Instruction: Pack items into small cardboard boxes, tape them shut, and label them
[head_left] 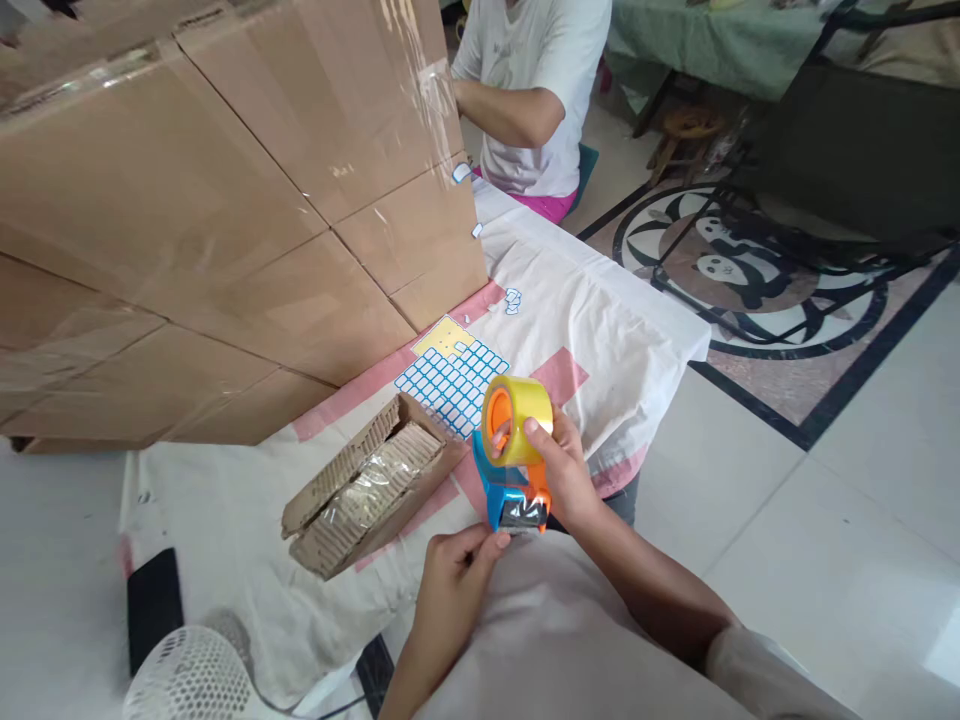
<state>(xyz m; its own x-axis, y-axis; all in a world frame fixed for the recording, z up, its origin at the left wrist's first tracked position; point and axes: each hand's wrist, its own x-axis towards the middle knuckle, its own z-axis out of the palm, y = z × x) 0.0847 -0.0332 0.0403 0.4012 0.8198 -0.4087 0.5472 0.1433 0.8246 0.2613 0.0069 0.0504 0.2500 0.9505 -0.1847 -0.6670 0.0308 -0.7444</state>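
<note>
A tape dispenser (497, 488) with a blue and orange frame carries a wide roll of yellow tape (534, 420). My right hand (566, 465) is wrapped round the roll from the right, its thumb on top. Below the dispenser's metal edge, the thumb and forefinger of my left hand (461, 575) are pinched together at the tape end. An open-topped cardboard box (409, 510), with clear tape over its flaps, lies to the left of the dispenser. Behind it is a sheet of blue-edged white labels (454, 380), its top part bare yellow backing.
Large taped cardboard cartons (262, 230) stand at the back left of the cloth-covered table (622, 300). Crumpled labels (512, 301) lie near them. A black phone (154, 610) and a white fan (187, 680) are at lower left. Another person (532, 100) sits beyond the cartons.
</note>
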